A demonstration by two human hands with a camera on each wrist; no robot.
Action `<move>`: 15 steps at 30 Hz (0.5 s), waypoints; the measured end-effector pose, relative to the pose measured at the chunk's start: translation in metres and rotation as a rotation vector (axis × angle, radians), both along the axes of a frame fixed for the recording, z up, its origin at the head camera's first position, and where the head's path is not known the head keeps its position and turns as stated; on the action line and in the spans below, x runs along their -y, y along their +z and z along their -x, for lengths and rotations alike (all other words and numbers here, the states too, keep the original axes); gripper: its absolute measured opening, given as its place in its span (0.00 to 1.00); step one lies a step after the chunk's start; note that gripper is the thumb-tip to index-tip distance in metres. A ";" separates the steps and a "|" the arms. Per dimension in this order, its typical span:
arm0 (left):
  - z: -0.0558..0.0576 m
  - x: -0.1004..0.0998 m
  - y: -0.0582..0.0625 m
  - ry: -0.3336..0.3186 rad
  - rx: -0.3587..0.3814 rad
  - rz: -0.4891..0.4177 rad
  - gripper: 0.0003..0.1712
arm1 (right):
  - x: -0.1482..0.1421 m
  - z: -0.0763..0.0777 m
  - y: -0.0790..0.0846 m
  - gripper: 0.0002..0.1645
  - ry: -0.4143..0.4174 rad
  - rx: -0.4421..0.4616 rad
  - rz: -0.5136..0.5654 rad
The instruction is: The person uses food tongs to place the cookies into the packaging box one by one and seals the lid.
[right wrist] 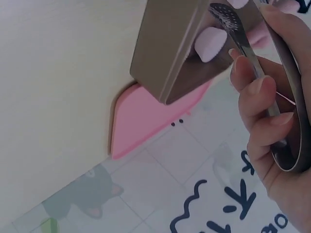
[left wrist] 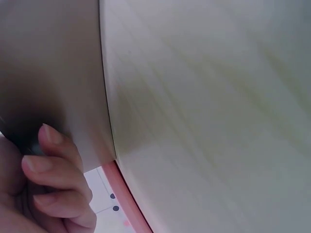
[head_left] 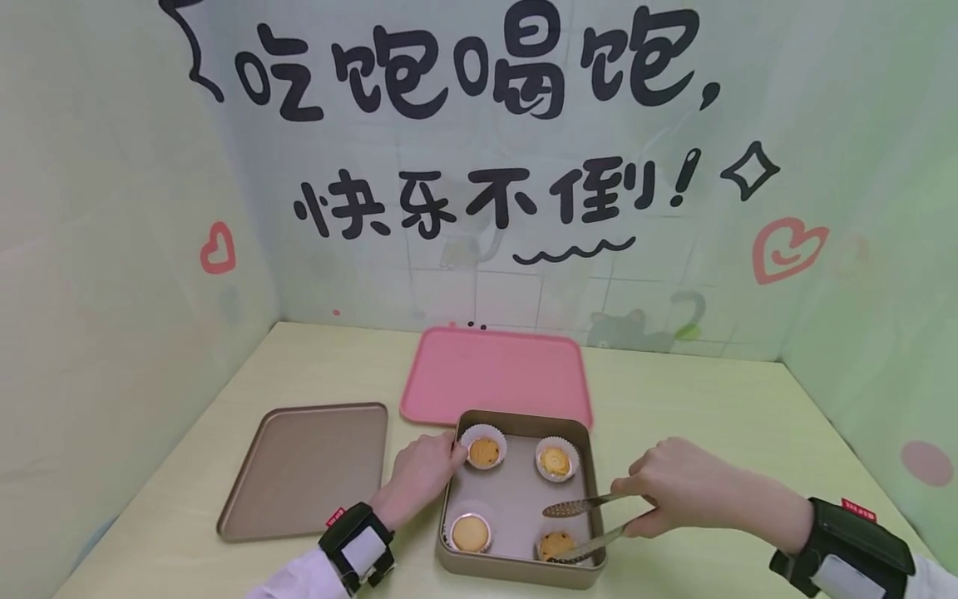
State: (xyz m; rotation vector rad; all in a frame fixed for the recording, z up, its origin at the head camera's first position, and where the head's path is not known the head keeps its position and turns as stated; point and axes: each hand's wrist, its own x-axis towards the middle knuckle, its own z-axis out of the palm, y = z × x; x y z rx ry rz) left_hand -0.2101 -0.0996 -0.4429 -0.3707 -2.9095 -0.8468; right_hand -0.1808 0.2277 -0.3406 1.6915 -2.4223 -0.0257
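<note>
A deep square baking pan (head_left: 509,507) stands in front of me with one small round pastry near each corner. White paper cups hold the back left pastry (head_left: 484,452), the back right one (head_left: 555,460) and the plain front left one (head_left: 471,533). My left hand (head_left: 422,470) grips the pan's left wall near the back corner; its fingers curl at the outer wall in the left wrist view. With my right hand (head_left: 677,482) I hold metal tongs (head_left: 576,507), their arms spread apart. The lower arm overlaps the dotted front right pastry (head_left: 556,546).
A flat brown baking tray (head_left: 314,474) lies left of the pan. Behind the pan, a pink tray (head_left: 494,374) reaches toward the back wall. Printed wall panels (head_left: 479,291) enclose the pale table (head_left: 696,399) at the back and both sides.
</note>
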 end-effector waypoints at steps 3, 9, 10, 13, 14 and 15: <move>0.000 -0.001 0.001 0.004 0.001 0.002 0.16 | -0.012 0.004 0.011 0.15 -0.063 0.003 0.090; 0.000 -0.003 0.000 0.013 0.000 0.006 0.14 | -0.045 0.024 0.027 0.15 -0.434 -0.009 0.140; 0.000 -0.003 0.000 0.013 0.001 0.006 0.14 | -0.051 0.028 0.027 0.15 -0.516 0.027 0.127; 0.000 -0.003 0.000 0.011 0.003 0.000 0.14 | -0.071 0.039 0.019 0.17 -0.743 0.161 0.101; -0.001 -0.003 0.001 0.010 0.005 -0.001 0.14 | -0.077 0.043 0.014 0.18 -0.805 0.198 0.104; -0.001 -0.003 0.001 0.010 0.005 -0.003 0.15 | -0.084 0.046 0.009 0.19 -0.859 0.228 0.112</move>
